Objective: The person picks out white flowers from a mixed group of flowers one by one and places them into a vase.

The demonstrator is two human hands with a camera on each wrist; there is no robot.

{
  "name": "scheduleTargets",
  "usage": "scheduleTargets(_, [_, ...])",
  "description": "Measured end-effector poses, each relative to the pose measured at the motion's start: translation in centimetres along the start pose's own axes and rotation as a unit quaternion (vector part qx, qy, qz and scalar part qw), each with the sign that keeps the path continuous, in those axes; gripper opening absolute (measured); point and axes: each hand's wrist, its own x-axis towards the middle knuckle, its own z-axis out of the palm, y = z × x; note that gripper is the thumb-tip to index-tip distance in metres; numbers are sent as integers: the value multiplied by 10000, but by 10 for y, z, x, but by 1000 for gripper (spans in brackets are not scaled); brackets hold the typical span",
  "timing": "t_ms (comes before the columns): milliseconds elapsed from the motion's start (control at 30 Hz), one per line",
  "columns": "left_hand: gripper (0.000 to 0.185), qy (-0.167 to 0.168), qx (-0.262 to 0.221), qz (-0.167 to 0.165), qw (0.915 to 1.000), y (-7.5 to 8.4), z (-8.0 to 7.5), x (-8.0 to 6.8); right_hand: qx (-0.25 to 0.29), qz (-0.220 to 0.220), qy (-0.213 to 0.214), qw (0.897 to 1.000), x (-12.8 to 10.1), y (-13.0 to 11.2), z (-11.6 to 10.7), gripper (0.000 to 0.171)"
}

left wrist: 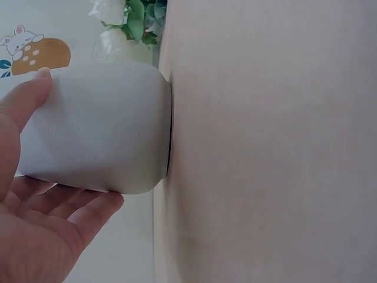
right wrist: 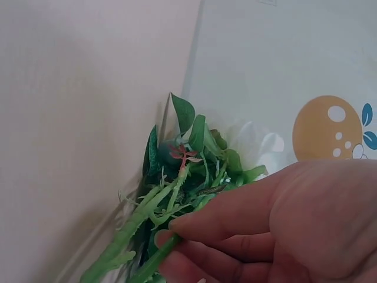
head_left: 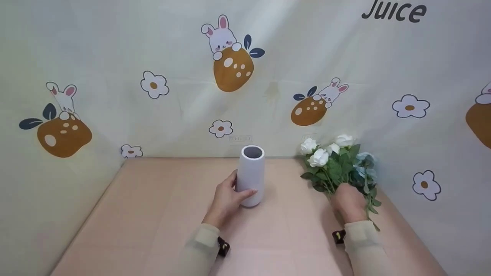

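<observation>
A white vase stands upright on a pinkish tabletop, near centre; the left hand, toward its eight o'clock, holds it between thumb and fingers; at the vase's three o'clock, the right hand pinches a green stem in a bouquet of white and pale-blue flowers.

- Left of the left hand, the table offers a broad way through.
- Between the vase and the flowers lies a wide passage (leaves fringe its far side).
- Above the vase's mouth, nothing blocks the way down.
- Right of the flowers, the wall leaves little room.
</observation>
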Motion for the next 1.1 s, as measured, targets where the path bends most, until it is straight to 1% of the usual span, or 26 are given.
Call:
scheduleTargets(100, [95,-23,-21,-26,10000,-1,0,-1,42,57,67,10000,0,-1,1,27])
scheduleTargets(300, [96,-73,-80,-76,9999,2,0,1,262,156,98,9995,1,-5,-1,29])
scheduleTargets(433, [97,-48,-28,-75,10000,1,0,0,425,80,223,9988,0,-8,1,38])
scheduleTargets(533, [97,-55,1,-88,9999,0,0,-1,573,-26,383,9976,1,-11,3,41])
scheduleTargets(633, [96,-86,-4,-78,9999,-1,-1,-1,668,-147,495,9964,1,-13,2,41])
scheduleTargets(800, [97,-96,-21,-14,10000,0,-1,1,582,-254,602,9962,-2,-18,-4,39])
scheduleTargets(900, [98,-92,-7,-1,10000,0,-1,2,573,-275,671,9957,-4,-21,-8,33])
scheduleTargets(1033, [98,-71,-22,-108,9999,0,0,0,684,-341,839,9935,-8,-25,-12,20])
scheduleTargets(1100, [98,-67,-16,-138,9999,0,0,0,817,-389,891,9919,-10,-26,-12,21])
